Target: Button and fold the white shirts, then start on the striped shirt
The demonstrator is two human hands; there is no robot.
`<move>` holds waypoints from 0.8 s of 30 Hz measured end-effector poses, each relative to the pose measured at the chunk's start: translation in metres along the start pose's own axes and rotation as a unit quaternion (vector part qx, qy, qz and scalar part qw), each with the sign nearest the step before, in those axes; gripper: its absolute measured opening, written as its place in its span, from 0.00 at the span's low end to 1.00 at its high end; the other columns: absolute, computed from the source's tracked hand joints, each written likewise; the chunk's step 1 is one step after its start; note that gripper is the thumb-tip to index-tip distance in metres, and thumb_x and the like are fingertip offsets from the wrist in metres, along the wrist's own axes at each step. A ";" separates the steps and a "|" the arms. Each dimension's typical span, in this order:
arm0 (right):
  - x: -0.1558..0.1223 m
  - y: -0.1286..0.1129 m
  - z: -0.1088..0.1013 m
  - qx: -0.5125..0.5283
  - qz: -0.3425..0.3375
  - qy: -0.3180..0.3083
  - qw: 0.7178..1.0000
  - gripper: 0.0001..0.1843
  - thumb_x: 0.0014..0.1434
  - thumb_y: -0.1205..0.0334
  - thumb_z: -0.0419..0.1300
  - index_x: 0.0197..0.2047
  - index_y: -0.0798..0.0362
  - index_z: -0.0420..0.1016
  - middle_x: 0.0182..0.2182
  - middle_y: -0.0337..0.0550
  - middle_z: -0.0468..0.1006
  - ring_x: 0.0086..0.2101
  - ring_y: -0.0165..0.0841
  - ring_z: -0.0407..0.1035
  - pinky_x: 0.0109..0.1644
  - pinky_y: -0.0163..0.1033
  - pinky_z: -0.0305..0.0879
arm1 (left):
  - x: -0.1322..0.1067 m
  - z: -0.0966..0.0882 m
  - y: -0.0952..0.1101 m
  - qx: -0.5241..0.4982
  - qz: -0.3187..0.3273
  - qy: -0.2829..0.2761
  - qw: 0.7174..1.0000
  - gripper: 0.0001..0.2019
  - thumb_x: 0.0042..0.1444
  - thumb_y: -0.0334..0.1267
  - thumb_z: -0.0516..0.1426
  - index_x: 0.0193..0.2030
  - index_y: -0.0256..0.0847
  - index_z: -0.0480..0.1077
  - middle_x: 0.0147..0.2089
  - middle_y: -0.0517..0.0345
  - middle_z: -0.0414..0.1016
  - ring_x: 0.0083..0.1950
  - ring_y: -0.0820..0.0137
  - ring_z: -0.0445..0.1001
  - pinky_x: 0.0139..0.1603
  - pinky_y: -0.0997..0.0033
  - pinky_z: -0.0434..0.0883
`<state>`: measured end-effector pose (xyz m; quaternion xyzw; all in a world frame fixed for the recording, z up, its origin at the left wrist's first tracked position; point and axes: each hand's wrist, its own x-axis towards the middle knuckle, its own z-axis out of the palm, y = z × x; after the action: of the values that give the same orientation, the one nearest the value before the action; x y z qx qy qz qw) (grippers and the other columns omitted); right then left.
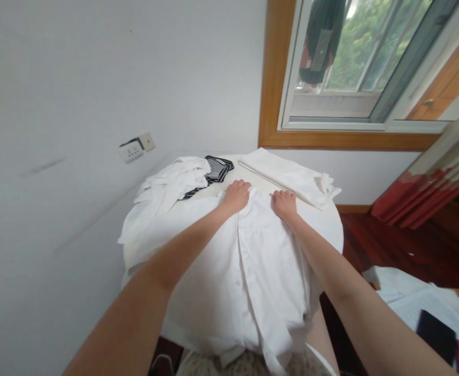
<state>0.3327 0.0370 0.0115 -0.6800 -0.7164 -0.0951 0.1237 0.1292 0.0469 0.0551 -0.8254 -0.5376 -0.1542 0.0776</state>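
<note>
A white button-front shirt [271,250] lies spread over a round white table, its placket running down the middle and its lower end hanging over the near edge towards my lap. At the shirt's far end, my left hand [237,196] has its fingers bent down on the cloth, left of the placket. My right hand [285,204] is curled at the far right corner of the same shirt. Both hands appear closed on the fabric; the fingertips are partly hidden.
Rumpled white clothing [174,180] and a black striped garment [219,169] lie at the table's back left. A folded white garment [288,172] lies at the back right. A wall socket [132,151] is on the left; papers and a dark phone-like object [435,334] are lower right.
</note>
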 end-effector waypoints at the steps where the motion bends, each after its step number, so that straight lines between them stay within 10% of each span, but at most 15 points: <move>1: 0.001 0.001 0.000 0.003 -0.005 -0.001 1.000 0.20 0.70 0.59 0.43 0.48 0.56 0.73 0.46 0.58 0.76 0.49 0.46 0.67 0.51 0.48 0.55 | -0.013 -0.004 -0.003 -0.016 0.015 -0.013 1.000 0.16 0.65 0.37 0.48 0.56 0.42 0.69 0.54 0.48 0.71 0.58 0.59 0.66 0.59 0.59 0.62; 9: 0.008 0.001 -0.022 0.035 -0.035 -0.015 0.999 0.18 0.67 0.62 0.46 0.50 0.55 0.75 0.49 0.55 0.75 0.51 0.43 0.64 0.51 0.44 0.55 | -0.094 0.010 -0.013 -0.090 0.078 -0.117 0.986 0.24 0.66 0.53 0.46 0.68 0.58 0.58 0.74 0.59 0.52 0.74 0.59 0.48 0.72 0.50 0.44; 24: -0.104 0.020 -0.024 0.039 -0.123 -0.099 0.987 0.35 0.68 0.37 0.37 0.71 0.43 0.53 0.71 0.47 0.49 0.69 0.47 0.42 0.66 0.66 0.41 | -0.085 0.010 -0.016 -0.100 0.084 -0.131 0.983 0.25 0.65 0.55 0.48 0.68 0.59 0.57 0.75 0.59 0.49 0.75 0.60 0.46 0.73 0.46 0.42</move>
<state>0.3584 -0.0678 0.0023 -0.5874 -0.8065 -0.0133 0.0659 0.0840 -0.0173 0.0164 -0.8842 -0.4537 -0.0911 -0.0635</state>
